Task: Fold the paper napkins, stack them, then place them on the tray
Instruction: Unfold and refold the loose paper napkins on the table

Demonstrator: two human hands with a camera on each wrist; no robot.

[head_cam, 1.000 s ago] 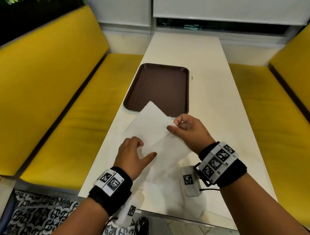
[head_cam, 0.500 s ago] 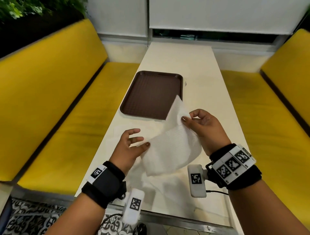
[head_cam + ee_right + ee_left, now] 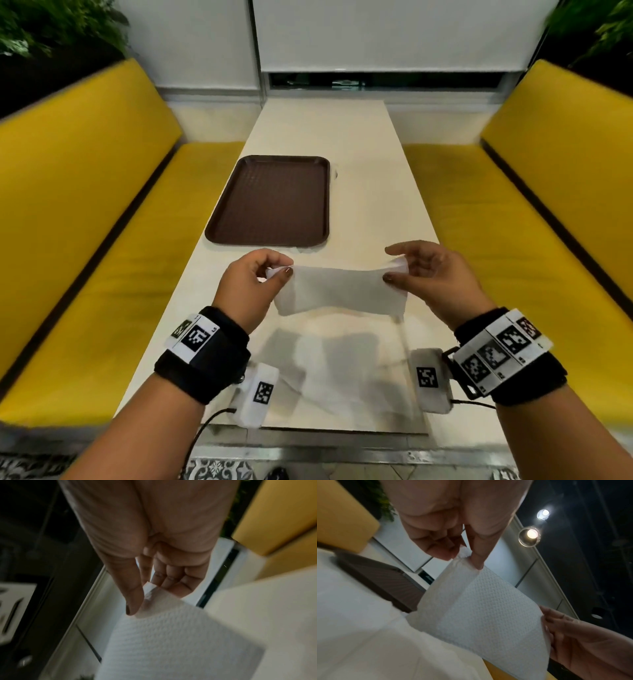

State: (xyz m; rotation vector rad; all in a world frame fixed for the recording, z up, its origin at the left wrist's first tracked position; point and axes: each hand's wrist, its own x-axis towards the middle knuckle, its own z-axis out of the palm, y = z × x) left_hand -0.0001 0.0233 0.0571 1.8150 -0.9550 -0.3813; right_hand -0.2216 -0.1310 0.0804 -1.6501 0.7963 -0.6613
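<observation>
While both hands hold it above the counter [image 3: 370, 192], the white paper napkin [image 3: 337, 289] hangs stretched between them as a doubled band, its upper edge taut and its lower fold sagging slightly. Left hand [image 3: 251, 286]: thumb and forefinger pinch the napkin's left upper corner, the remaining fingers curled in behind; the left wrist view shows that corner bunched between the fingertips [image 3: 477, 561], with the embossed sheet [image 3: 488, 615] falling away below. Right hand [image 3: 428, 274]: thumb and forefinger pinch the napkin's right upper corner, the other fingers loosely spread; the right wrist view shows a small tab of paper [image 3: 171, 635] standing up between thumb [image 3: 133, 601] and forefinger. Brown tray [image 3: 270, 200]: flat on the counter just beyond the napkin, toward the left hand's side, not touching it. More white napkins [image 3: 342, 370]: spread flat on the counter beneath and nearer than the held napkin, between the two wrists; their number cannot be told. Yellow benches [image 3: 85, 222] run along both long sides of the counter. Each wrist bears a black band with coded white tags [image 3: 193, 337].
</observation>
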